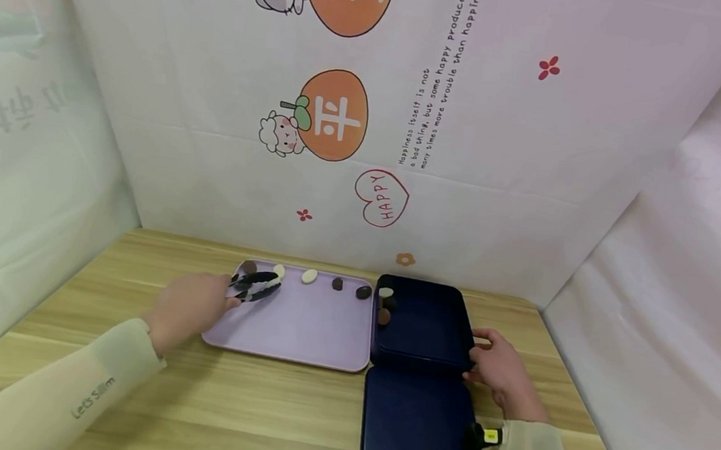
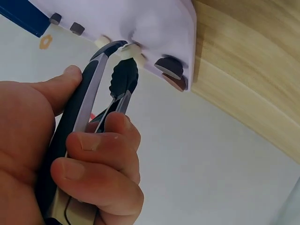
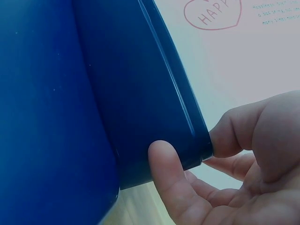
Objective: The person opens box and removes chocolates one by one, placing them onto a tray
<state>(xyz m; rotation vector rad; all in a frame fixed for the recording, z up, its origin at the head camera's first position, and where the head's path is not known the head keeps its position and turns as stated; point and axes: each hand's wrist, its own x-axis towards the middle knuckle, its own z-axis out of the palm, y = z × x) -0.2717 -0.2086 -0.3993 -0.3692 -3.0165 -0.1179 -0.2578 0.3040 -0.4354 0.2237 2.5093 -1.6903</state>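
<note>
My left hand (image 1: 192,307) grips black-tipped tongs (image 2: 89,89), which reach over the back left of a lilac tray (image 1: 311,329). In the left wrist view, a small white piece (image 2: 130,50) lies between the tong tips. Beside the tongs is a round brown piece (image 1: 249,267). Farther right along the tray's back edge are a white oval piece (image 1: 309,276) and two dark pieces (image 1: 363,293). My right hand (image 1: 504,369) holds the front right corner of a navy box (image 1: 428,333), thumb and fingers at its wall. Several white and brown pieces lie along the box's left side.
A navy lid-like panel (image 1: 418,433) lies flat in front of the box, near the right forearm. Box and tray stand side by side on a wood-grain table (image 1: 264,411). A printed white cloth (image 1: 479,215) rises behind the table's back edge.
</note>
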